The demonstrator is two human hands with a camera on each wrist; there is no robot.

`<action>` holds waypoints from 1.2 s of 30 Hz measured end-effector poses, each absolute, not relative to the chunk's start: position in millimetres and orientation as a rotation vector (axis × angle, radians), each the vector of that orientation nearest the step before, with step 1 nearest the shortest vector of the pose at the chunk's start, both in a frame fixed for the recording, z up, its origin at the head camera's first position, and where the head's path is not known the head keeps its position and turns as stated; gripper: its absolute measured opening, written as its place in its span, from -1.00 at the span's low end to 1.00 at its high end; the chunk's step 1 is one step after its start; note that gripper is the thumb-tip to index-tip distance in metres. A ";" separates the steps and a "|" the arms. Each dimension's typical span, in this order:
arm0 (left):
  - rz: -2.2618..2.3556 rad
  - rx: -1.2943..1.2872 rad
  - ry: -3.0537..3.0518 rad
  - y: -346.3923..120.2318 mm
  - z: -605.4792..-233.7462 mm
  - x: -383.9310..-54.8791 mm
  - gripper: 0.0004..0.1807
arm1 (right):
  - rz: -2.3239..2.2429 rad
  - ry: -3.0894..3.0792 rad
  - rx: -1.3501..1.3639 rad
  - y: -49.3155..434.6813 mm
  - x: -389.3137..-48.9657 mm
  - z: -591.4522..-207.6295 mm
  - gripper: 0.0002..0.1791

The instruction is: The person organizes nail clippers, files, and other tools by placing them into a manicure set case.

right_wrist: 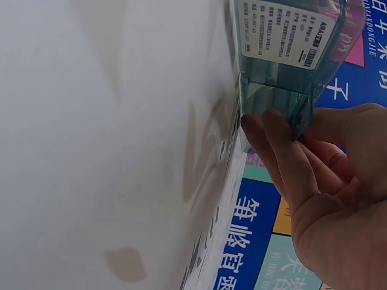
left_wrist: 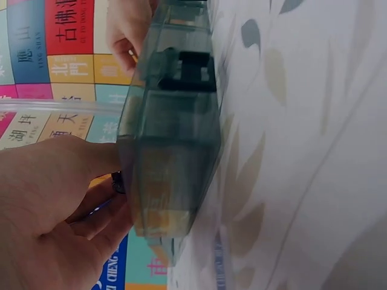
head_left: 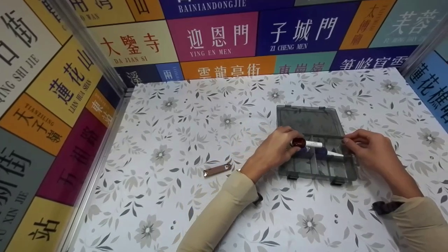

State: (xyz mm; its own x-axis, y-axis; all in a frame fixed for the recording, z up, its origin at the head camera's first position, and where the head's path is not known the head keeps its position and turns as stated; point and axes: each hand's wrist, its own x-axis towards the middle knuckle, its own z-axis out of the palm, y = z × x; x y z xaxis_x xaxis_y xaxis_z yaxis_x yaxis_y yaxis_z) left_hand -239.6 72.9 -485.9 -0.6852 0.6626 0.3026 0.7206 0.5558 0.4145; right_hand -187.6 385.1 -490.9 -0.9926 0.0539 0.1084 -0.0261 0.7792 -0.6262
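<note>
A smoky clear plastic compartment box (head_left: 318, 173) lies on the table, its lid (head_left: 309, 120) folded back. Over its left side, my left hand (head_left: 274, 148) pinches a small bottle (head_left: 298, 142) with a dark red body and a white cap. Beside that bottle, a dark blue one with a tapered white end (head_left: 334, 154) lies across the compartments. My right hand (head_left: 371, 148) grips the box's right side near the hinge. Its fingers (right_wrist: 287, 151) press the box wall, with the thumb on the other side. In the left wrist view, the box wall partly hides the left fingertips.
A small brown bar with silver ends (head_left: 217, 170) lies left of the box, near the left forearm. Floral cloth (head_left: 196, 126) covers the table. Panels with printed signs (head_left: 213, 36) stand along its back and sides. A printed label (right_wrist: 284, 33) is stuck on the box.
</note>
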 end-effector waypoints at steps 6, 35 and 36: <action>-0.797 -1.206 -2.667 81.7 -488.3 -242.2 -0.68 | 1.021 -2.838 0.002 385.5 -187.7 -492.0 -0.75; -0.822 -1.228 -2.707 129.3 -489.0 -242.0 -0.68 | 1.056 -2.818 0.019 385.4 -187.9 -492.3 -0.74; -0.824 -1.220 -2.708 130.6 -489.3 -241.6 -0.67 | 1.048 -2.817 0.017 385.3 -187.8 -492.2 -0.74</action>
